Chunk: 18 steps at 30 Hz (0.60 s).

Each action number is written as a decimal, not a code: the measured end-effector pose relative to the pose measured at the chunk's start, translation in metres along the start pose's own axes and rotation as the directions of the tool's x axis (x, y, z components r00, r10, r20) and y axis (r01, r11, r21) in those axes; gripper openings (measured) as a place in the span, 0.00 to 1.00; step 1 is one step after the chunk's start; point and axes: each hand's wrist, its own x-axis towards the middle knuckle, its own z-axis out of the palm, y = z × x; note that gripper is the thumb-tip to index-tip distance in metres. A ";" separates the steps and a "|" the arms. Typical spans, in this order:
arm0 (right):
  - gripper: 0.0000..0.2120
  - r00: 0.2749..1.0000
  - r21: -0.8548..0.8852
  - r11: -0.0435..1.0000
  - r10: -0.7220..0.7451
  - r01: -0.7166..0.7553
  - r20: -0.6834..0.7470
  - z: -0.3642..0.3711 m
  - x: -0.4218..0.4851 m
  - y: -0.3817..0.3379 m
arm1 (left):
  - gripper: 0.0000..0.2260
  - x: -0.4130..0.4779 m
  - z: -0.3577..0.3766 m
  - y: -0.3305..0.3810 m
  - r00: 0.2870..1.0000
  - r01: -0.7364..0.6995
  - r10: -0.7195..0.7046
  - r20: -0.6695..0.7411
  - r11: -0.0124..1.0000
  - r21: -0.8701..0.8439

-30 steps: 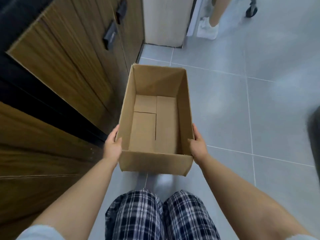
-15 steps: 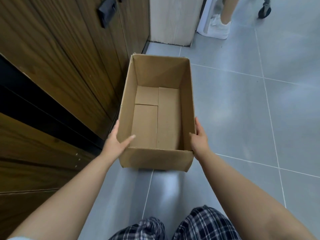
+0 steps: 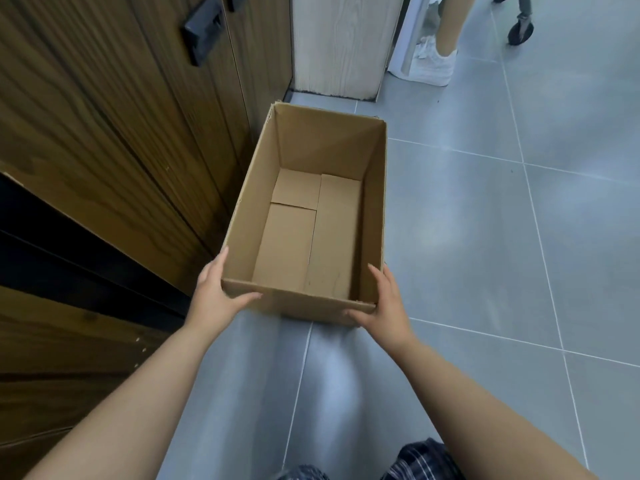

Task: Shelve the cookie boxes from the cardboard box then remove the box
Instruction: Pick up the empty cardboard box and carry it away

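Head view, the only one supplied: one cardboard box [image 3: 311,216] sits open-topped over the grey tiled floor [image 3: 485,237], its left wall just beside the dark wooden cabinet front [image 3: 121,133]; whether its base rests on the tiles or hangs slightly clear cannot be told. The interior shows only bare bottom flaps; zero cookie boxes are in sight, so the shelving part is judged complete and removal of the box is the step in hand. Two hands hold the box at its near end; the left hand [image 3: 216,296] clasps the near left corner, fingers pressed flat along the outer wall, thumb lying across the near wall; the right hand [image 3: 386,299] clasps the near right corner, fingers closed against the side, thumb under the near rim. The paired corner grip is judged suited to carrying the box level. Beyond the box: one black cabinet handle [image 3: 204,27], one pale wooden panel [image 3: 337,43], one bystander's leg in a white shoe [image 3: 434,60], one castor wheel [image 3: 519,31].
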 end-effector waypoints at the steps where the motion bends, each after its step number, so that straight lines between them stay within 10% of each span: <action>1: 0.44 1.000 0.012 1.000 -0.002 0.003 -0.021 0.000 0.012 -0.006 | 0.44 0.009 0.000 0.003 1.000 -0.006 0.006 -0.017 1.000 0.000; 6: 0.43 0.993 0.017 1.000 -0.005 0.007 -0.115 -0.002 0.080 -0.035 | 0.34 0.061 0.002 0.030 0.991 0.014 -0.012 -0.133 1.000 0.020; 18: 0.27 0.944 0.120 0.990 0.111 -0.077 -0.312 0.009 0.178 -0.069 | 0.31 0.098 0.033 0.072 0.989 0.120 -0.093 0.115 0.960 -0.253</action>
